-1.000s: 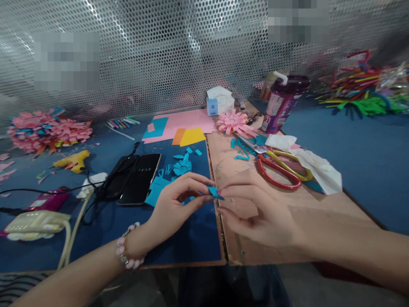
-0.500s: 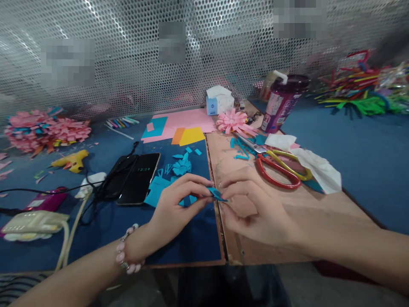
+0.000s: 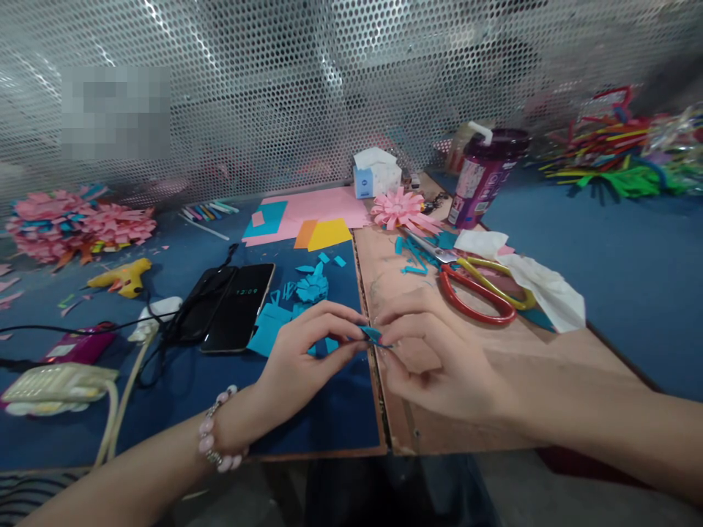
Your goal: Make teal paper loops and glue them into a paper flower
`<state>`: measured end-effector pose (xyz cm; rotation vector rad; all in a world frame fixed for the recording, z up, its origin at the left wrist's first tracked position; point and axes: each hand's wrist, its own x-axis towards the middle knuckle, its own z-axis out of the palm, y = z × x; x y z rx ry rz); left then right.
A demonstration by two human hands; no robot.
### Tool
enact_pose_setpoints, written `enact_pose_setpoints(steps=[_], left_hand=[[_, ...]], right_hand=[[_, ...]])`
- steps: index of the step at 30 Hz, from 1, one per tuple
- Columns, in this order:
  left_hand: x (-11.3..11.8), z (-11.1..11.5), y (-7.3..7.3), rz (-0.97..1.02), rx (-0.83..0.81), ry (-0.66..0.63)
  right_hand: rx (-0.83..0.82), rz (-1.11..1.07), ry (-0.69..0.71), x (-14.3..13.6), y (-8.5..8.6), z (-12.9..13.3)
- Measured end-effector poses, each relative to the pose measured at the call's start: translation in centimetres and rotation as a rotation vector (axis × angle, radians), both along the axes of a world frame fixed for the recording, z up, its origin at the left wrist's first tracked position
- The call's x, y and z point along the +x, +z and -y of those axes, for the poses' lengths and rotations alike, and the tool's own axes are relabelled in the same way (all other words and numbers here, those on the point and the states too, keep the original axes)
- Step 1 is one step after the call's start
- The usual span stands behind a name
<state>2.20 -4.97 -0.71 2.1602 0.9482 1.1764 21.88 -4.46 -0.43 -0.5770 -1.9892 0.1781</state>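
A small piece of blue paper [image 3: 372, 334] is pinched between my two hands, above the seam where the blue and brown tabletops meet. My left hand [image 3: 307, 348], with a beaded bracelet [image 3: 207, 439] at its wrist, grips the paper's left end between thumb and fingers. The fingertips of my right hand [image 3: 439, 359] are closed on its right end. Just beyond my left hand lie a blue paper flower [image 3: 312, 285] and blue paper sheets [image 3: 269, 328], partly covered by the hand. Scissors with red and yellow handles [image 3: 477, 293] lie past my right hand.
Left are a phone [image 3: 240, 307], a yellow glue gun [image 3: 121, 277], a power strip [image 3: 58, 386] with cables, and pink paper flowers [image 3: 71, 223]. At the back stand a tissue box [image 3: 377, 174] and a purple cup [image 3: 486, 179], near a pink flower [image 3: 403, 208]. Crumpled tissue [image 3: 549, 289] lies right.
The blue paper has tilted slightly between my fingertips, and my fingers have shifted a little. Both hands keep their hold on it, and the things on the table stay in place.
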Motion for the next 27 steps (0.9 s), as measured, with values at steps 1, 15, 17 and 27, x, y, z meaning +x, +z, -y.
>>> enact_pose_setpoints(steps=[1,15,17,27], left_hand=[[0.01,-0.04,-0.01,-0.002,0.000,0.002],[0.08,-0.02,-0.03,-0.009,0.006,-0.004],[0.07,-0.02,-0.03,-0.009,0.010,-0.009],[0.08,-0.07,0.10,-0.019,0.010,0.000]], right_hand=[[-0.001,0.001,0.000,0.00,0.00,-0.02],[0.007,0.006,-0.009,-0.08,0.05,0.00],[0.005,0.006,-0.007,-0.04,0.02,0.05],[0.003,0.003,-0.012,-0.06,0.21,0.09]])
